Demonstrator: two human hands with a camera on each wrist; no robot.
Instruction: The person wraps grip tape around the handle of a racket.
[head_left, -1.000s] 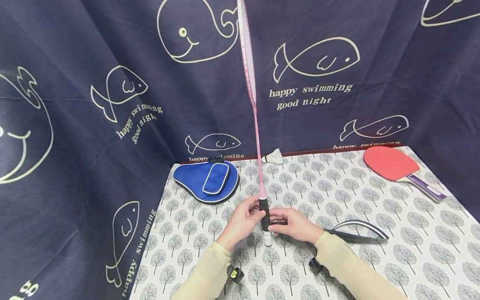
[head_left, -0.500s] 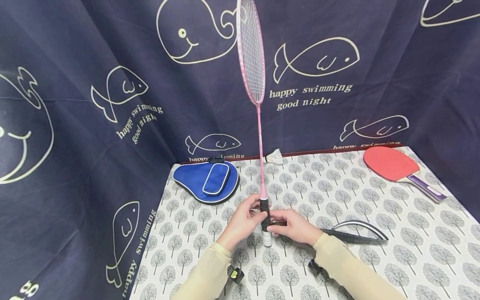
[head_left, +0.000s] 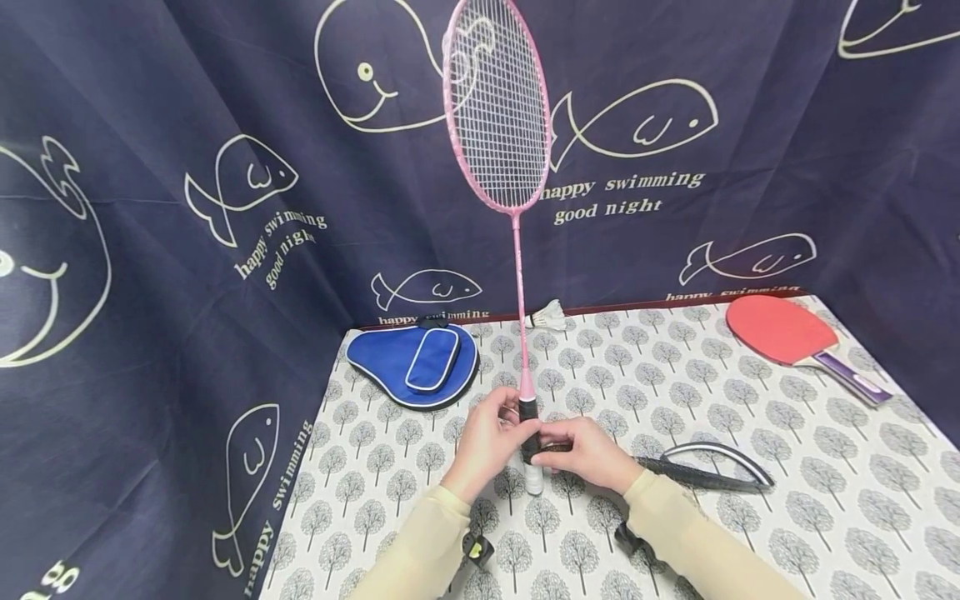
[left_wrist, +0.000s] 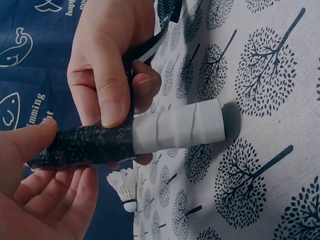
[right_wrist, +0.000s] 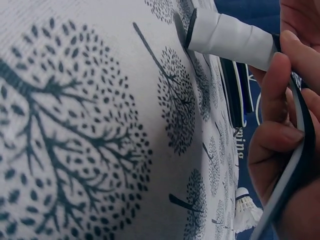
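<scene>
Count: one badminton racket (head_left: 498, 108) (pink frame), one shuttlecock (head_left: 547, 315), one table-tennis paddle (head_left: 795, 337), one blue paddle cover (head_left: 412, 363), one loose grip tape strip (head_left: 701, 476), two hands.

Both arms wear long sleeves of pale beige cloth, plain and close-fitting, each ending at the wrist. The left sleeve (head_left: 420, 546) runs in from about 7 o'clock, the right sleeve (head_left: 697, 542) from about 5 o'clock. Under each wrist sits a small black device: the left one (head_left: 475, 548) shows a yellow-green spot, the right one (head_left: 628, 538) is all black. The left hand (head_left: 486, 440) and right hand (head_left: 592, 454) are bare, with short, unpainted nails.
</scene>
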